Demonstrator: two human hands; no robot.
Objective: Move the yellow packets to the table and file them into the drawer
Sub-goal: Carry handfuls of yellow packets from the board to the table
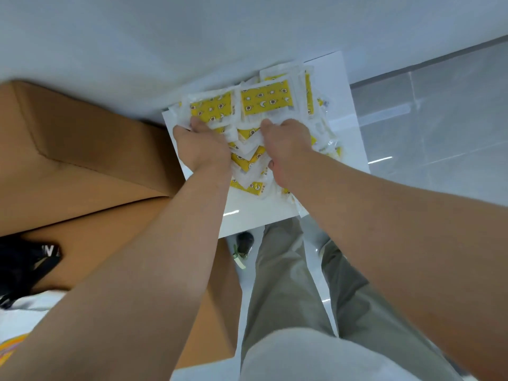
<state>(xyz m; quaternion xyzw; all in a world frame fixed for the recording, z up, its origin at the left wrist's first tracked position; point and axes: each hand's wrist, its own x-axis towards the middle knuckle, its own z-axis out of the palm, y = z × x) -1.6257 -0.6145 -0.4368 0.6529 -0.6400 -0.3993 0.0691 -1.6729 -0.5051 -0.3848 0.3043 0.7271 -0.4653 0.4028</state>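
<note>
Dozens of yellow packets (264,101) lie in a loose heap on a white square surface (261,218) pushed up against the white wall (192,37). Each one is sealed in clear wrap with a small printed pattern. From where I stand the person is bent right over the heap with both arms reaching down into it.

The left hand (204,149) digs into the near-left side, fingers curled under the wrappers and thumb pressing on top of one. The right hand (288,149) does the same on the right, its fingers closed round a bunch. Between them the packets buckle upward.

A big cardboard box (82,149) stands just to the left, touching that white surface. Grey tiled floor (426,119) shows on the right, and the person's pale trousers (283,284) fill the near part of the view.

I would judge the job barely begun. This looks like the first gathering grip, with the whole heap resting where it is. No drawer is in sight, and I cannot tell whether this white surface is the table meant. Carrying the packets over and filing them away are both left to do. Loose, slippery wrappers may spill from the edges of such a wide armful.
</note>
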